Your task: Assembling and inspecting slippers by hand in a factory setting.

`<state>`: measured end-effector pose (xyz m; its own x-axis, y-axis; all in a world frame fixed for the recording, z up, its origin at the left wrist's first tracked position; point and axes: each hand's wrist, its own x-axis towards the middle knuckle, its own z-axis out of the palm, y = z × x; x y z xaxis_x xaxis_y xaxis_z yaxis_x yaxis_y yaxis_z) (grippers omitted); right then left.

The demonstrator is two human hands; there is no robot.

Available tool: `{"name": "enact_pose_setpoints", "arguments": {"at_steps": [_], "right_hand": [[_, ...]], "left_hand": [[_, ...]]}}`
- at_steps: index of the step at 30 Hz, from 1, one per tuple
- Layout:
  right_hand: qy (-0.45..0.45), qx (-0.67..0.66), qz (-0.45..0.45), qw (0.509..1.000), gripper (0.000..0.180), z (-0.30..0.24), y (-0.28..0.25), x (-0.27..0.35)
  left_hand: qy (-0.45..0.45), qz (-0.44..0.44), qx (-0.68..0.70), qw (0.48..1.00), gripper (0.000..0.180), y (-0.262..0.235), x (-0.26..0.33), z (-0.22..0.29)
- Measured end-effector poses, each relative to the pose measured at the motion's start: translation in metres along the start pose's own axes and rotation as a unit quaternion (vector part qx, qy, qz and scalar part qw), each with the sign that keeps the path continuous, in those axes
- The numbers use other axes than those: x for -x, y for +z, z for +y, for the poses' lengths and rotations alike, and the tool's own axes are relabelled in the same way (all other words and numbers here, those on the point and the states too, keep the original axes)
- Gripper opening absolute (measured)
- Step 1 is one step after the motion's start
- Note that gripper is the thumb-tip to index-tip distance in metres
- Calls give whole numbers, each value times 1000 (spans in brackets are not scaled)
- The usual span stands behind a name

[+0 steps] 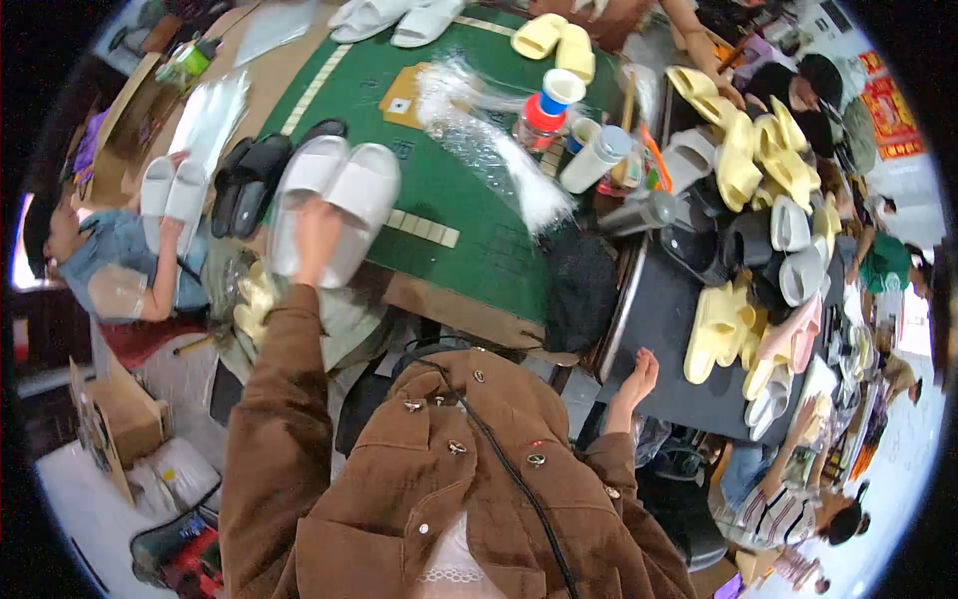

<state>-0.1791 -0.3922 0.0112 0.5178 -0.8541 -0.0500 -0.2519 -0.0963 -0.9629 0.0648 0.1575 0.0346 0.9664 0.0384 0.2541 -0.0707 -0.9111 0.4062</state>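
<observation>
My left hand grips a pair of white slide slippers, held side by side at the near left of the green table mat. Its fingers are closed at the slippers and partly hidden by them. Just left of that pair lie black slippers. My right hand hangs by my right side, close to the edge of the black table. Its fingers are loosely bent and apart, with nothing in them.
Clear plastic bags lie mid-mat, by a red jar and a grey-lidded bottle. Yellow slippers and others crowd the black table. A co-worker at left holds white slippers. A cardboard box stands at lower left.
</observation>
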Motion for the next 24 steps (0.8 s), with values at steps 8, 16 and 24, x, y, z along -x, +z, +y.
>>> {"name": "enact_pose_setpoints", "arguments": {"at_steps": [8, 16, 24], "right_hand": [[6, -68, -3, 998, 20, -3, 2, -1], [-4, 42, 109, 993, 21, -21, -46, -59], [-83, 330, 119, 933, 39, -33, -67, -161]], "left_hand": [[20, 112, -55, 992, 40, -34, -33, -59], [15, -198, 148, 969, 33, 51, 82, 53], [20, -316, 224, 922, 32, 57, 139, 125]]}}
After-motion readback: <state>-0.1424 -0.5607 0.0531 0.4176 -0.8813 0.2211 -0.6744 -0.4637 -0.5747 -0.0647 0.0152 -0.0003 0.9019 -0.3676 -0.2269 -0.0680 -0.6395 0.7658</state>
